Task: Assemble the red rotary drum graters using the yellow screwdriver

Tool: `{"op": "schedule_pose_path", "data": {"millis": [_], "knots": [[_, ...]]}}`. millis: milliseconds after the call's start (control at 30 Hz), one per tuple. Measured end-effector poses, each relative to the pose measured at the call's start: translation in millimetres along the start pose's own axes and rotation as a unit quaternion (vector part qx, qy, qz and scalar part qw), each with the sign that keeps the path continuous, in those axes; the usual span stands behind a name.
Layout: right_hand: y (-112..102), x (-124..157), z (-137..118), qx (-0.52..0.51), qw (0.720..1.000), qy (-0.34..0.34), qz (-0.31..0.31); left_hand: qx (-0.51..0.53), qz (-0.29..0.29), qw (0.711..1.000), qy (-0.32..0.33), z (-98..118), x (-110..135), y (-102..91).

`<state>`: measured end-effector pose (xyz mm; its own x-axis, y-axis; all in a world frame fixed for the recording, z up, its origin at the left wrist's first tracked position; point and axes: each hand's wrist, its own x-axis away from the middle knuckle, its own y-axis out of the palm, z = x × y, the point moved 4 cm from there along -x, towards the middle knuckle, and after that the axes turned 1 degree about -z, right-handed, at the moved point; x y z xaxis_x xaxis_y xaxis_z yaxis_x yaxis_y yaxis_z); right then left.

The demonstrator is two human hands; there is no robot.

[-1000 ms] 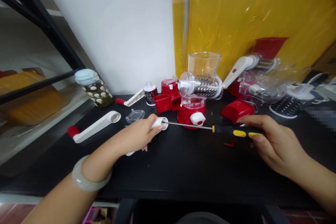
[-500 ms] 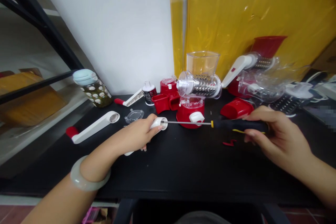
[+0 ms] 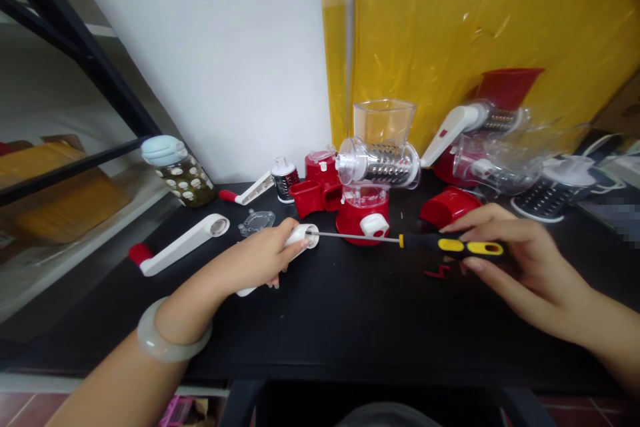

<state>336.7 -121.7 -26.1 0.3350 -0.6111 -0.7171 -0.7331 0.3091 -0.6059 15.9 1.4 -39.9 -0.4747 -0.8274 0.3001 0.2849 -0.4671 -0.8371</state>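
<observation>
The screwdriver [image 3: 425, 242] has turned about its shaft since the frame half a second ago: its yellow inlays now face the camera, where only a thin yellow edge showed, and the fingers of the right hand [image 3: 530, 273] have shifted on the grip. That hand has thumb and fingers closed around the dark handle from the right. The shaft runs level to the left and enters the round open end of a white crank [image 3: 299, 234]; the tip is hidden inside. The left hand [image 3: 265, 253] is clamped on this crank, holding it above the counter [image 3: 350, 333], and a pale bangle [image 3: 157, 339] circles the left wrist.

Near the handle, a small red strip [image 3: 438, 272] lies on the counter — just beyond it, a red chute [image 3: 447, 205]. Past the shaft stands a red base [image 3: 363, 219] with a white knob, carrying a clear housing [image 3: 385, 163] with a metal drum inside. Left of it are red parts [image 3: 307, 198], a small drum [image 3: 285, 181] and a clear plate [image 3: 257, 221]. Farther left lies another crank [image 3: 180, 250] with a red grip, near a bottle [image 3: 183, 180]. On the far right, a dark drum [image 3: 543, 193] stands on the counter.
</observation>
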Motion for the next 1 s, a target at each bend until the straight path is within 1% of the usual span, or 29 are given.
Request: {"op": "schedule_pose_path", "data": {"millis": [67,167,233,267,367,400,433,500,533,600,700,733,800,867,933,1000], "knots": [[-1,-2,-3,0.082,0.996,-0.039,-0.027,-0.002,0.001,1.000,0.002,0,0,-0.8],[-2,-10,-13,0.192,0.977,-0.075,-0.049,-0.004,0.007,1.000,0.007,-1,1,-2.3],[-3,-21,-21,0.245,0.966,-0.075,-0.041,-0.001,0.016,1.000,0.008,-1,2,-4.2],[-4,-29,-25,0.260,0.963,-0.053,-0.036,0.003,0.023,1.000,0.007,-1,2,-5.6],[-10,-58,-32,0.253,0.966,0.047,-0.018,0.029,0.037,0.999,0.007,-1,4,-10.4],[-13,-69,-34,0.243,0.968,0.061,-0.007,0.042,0.037,0.998,0.010,-1,4,-12.0],[-17,-79,-38,0.225,0.972,0.060,0.008,0.055,0.035,0.998,0.014,-1,5,-13.7],[-24,-100,-45,0.186,0.982,0.027,0.019,0.077,0.027,0.996,0.020,-1,6,-17.2],[-27,-109,-49,0.165,0.986,0.002,0.008,0.089,0.020,0.996,0.022,-2,7,-18.8],[-32,-125,-57,0.131,0.990,-0.042,-0.036,0.112,0.001,0.993,0.024,-2,9,-21.7],[-38,-142,-70,0.091,0.986,-0.090,-0.104,0.147,-0.027,0.988,0.030,-2,11,-24.4],[-39,-146,-74,0.084,0.985,-0.100,-0.109,0.157,-0.034,0.987,0.031,-3,11,-24.7],[-42,-151,-82,0.097,0.985,-0.110,-0.092,0.173,-0.042,0.984,0.033,-3,11,-25.1],[-41,-152,-89,0.135,0.980,-0.131,-0.061,0.184,-0.047,0.981,0.033,-4,11,-24.7],[-36,-148,-95,0.177,0.970,-0.159,-0.041,0.186,-0.054,0.981,0.034,-4,10,-23.7],[-32,-143,-98,0.217,0.962,-0.168,-0.006,0.182,-0.063,0.981,0.034,-3,11,-21.9]]}}
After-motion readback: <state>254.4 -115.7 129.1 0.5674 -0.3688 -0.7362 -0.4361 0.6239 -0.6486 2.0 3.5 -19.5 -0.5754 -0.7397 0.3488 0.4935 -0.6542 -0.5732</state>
